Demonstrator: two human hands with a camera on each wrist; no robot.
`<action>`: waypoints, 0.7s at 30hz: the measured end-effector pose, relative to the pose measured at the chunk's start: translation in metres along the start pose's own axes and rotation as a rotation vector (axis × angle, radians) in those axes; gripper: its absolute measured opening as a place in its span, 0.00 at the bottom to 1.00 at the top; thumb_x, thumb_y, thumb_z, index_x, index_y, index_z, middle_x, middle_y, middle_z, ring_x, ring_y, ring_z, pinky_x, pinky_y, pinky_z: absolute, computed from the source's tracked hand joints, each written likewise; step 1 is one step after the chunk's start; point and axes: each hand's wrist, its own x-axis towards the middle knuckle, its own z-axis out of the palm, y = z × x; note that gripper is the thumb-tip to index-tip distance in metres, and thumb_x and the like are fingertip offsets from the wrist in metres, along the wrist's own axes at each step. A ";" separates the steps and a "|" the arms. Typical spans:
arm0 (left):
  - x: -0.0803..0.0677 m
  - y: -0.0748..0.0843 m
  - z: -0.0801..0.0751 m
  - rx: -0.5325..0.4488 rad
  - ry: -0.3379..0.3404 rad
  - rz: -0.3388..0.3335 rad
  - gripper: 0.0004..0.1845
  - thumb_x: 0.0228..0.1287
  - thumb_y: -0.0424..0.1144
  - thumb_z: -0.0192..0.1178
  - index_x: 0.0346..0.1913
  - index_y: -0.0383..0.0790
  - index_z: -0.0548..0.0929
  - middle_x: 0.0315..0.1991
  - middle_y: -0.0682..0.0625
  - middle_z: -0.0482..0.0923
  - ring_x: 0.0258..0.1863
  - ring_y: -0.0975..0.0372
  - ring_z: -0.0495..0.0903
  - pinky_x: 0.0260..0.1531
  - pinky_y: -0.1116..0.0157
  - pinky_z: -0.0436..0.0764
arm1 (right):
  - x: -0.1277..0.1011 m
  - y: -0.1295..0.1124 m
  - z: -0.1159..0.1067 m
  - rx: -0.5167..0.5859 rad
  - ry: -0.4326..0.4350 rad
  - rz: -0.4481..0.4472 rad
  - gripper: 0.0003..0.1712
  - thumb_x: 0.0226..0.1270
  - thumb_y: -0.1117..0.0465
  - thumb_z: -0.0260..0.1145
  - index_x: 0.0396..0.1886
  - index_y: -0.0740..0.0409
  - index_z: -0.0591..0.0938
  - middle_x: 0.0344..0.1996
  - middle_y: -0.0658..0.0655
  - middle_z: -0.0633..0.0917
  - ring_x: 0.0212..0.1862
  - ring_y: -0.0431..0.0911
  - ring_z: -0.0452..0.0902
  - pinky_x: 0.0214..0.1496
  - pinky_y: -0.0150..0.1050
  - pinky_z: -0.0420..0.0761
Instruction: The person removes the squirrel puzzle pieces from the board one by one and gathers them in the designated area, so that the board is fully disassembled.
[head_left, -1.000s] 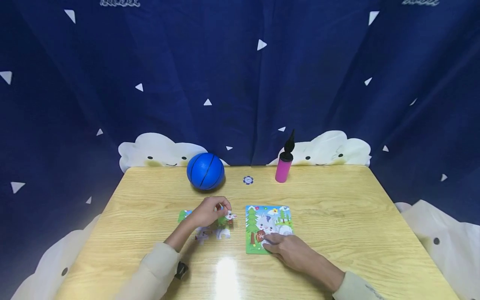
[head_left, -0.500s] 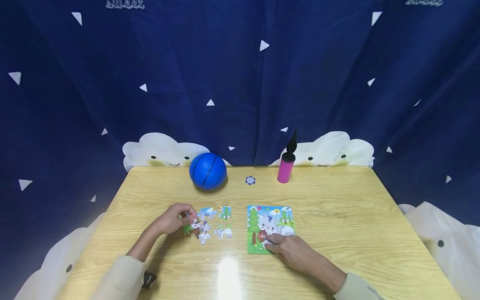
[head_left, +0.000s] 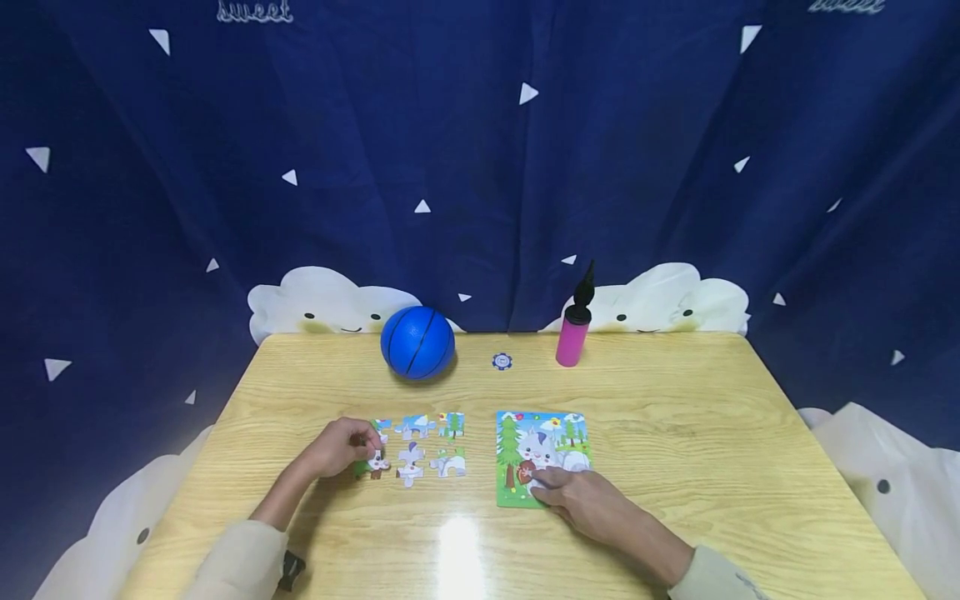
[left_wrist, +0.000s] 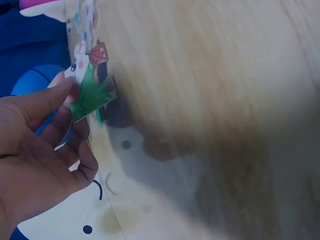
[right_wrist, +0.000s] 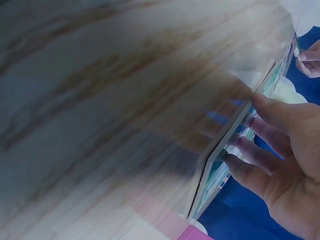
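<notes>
Head view: the left hand [head_left: 336, 447] pinches a puzzle piece [head_left: 377, 462] beside the other pieces [head_left: 410, 465]; the right hand [head_left: 591, 502] rests on the board [head_left: 543, 448]. Left wrist: thumb and fingers hold the puzzle piece tilted. Right wrist: loosely extended fingers touch the board.

The place looks like a children's play corner: a dark blue curtain [head_left: 465, 142] with smiling clouds [head_left: 341, 298] hangs around a wooden table [head_left: 675, 433], which carries a blue ball [head_left: 417, 342] and animal puzzle pieces [head_left: 410, 467]. Home or classroom, I cannot tell.
</notes>
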 end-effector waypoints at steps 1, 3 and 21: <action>0.000 0.000 0.001 0.005 0.011 -0.010 0.04 0.58 0.26 0.60 0.33 0.37 0.82 0.29 0.51 0.78 0.29 0.62 0.71 0.30 0.70 0.72 | 0.000 0.000 0.000 0.000 0.000 0.000 0.14 0.62 0.60 0.63 0.47 0.49 0.85 0.50 0.54 0.85 0.50 0.48 0.83 0.46 0.39 0.82; 0.000 0.000 0.003 0.010 0.032 -0.027 0.05 0.58 0.25 0.60 0.32 0.37 0.82 0.28 0.51 0.78 0.30 0.62 0.72 0.31 0.69 0.72 | 0.000 0.000 0.000 -0.005 0.002 0.001 0.14 0.62 0.60 0.63 0.47 0.49 0.85 0.50 0.54 0.85 0.50 0.48 0.83 0.46 0.38 0.82; 0.008 0.005 0.000 0.030 0.093 -0.010 0.03 0.61 0.28 0.60 0.35 0.37 0.83 0.31 0.49 0.80 0.28 0.62 0.73 0.26 0.71 0.72 | 0.002 -0.002 -0.005 0.054 -0.045 0.043 0.15 0.61 0.60 0.64 0.48 0.51 0.85 0.52 0.55 0.84 0.51 0.50 0.82 0.48 0.41 0.82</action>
